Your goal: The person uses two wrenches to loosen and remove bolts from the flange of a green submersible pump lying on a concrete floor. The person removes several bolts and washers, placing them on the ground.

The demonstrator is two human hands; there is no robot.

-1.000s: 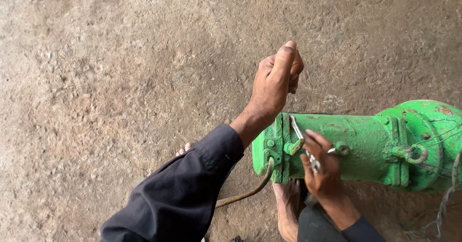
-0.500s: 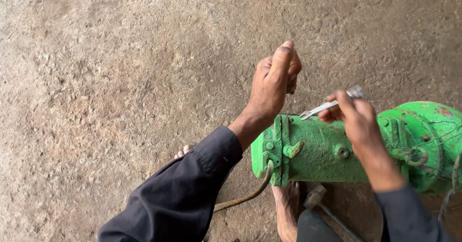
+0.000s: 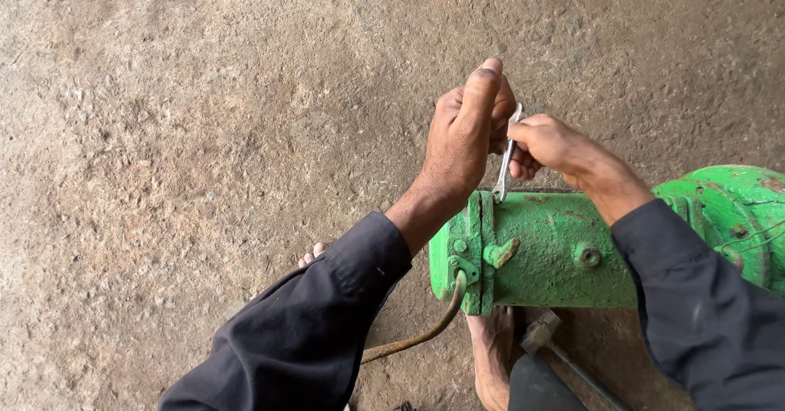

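Green pump casing (image 3: 564,251) lies on concrete floor (image 3: 204,133).

Green pump body (image 3: 556,251) runs off the right edge — far end unseen. Left hand (image 3: 466,133) covers the wrench (image 3: 505,161) top end and whatever sits behind the pump's flange. Hammer (image 3: 544,337) below the pump — handle cut by the bottom edge.

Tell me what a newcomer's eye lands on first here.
The bright green cast-metal housing lies on its side at lower right on the brown concrete floor. Above its flanged end, the left hand and right hand meet around a small silver wrench, its lower end at the flange's top edge. A hammer lies below the housing.
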